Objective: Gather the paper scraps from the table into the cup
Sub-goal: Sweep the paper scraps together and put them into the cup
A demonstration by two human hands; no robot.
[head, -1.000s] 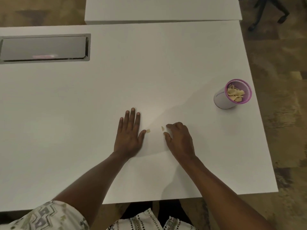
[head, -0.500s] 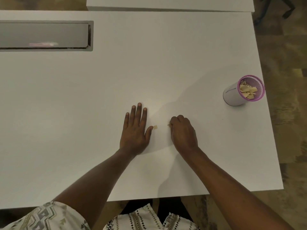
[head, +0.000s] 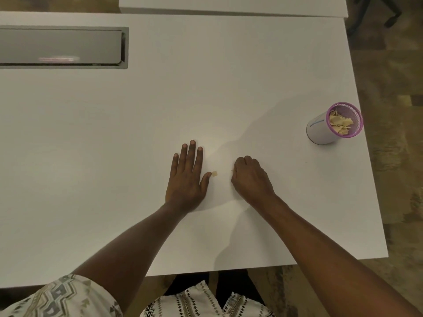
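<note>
Right grip [head: 251, 177] pinches one scrap [head: 232, 171]; left grip [head: 186, 177] spread flat on table [head: 114, 145], loose scrap [head: 214, 173] beside thumb; cup [head: 320, 131] far right.

Grey recessed hatch [head: 60, 48]: upper left | second white surface [head: 229, 5]: top edge | dark chair base [head: 391, 21]: upper right corner | mottled brown carpet [head: 393, 191]: right side
</note>
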